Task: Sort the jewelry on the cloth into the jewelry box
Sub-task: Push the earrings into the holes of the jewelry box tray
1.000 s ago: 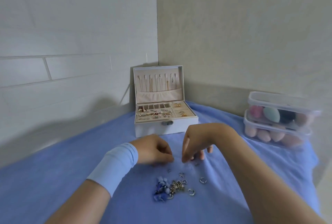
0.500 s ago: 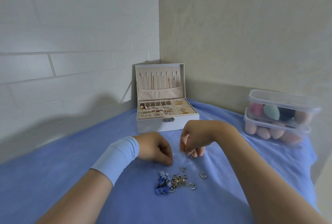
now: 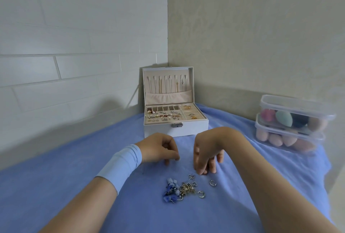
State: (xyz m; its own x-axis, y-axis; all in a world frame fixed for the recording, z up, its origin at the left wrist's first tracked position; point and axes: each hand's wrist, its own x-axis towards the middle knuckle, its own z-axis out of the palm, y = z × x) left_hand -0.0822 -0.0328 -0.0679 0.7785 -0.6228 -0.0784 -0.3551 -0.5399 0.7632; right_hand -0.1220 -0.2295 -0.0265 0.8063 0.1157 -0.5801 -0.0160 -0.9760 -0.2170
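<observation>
While the left hand lies curled on the blue cloth, grip contents unclear, the right hand points released fingers down onto it.

- Left hand: its fingers curl under the palm, hiding anything they might pinch.
- Right hand: its fingertips meet the cloth, but whether they grip anything is unclear.
- Jewelry pile: the pieces are tangled and too small to tell apart.
- Plastic containers: blurred.
</observation>
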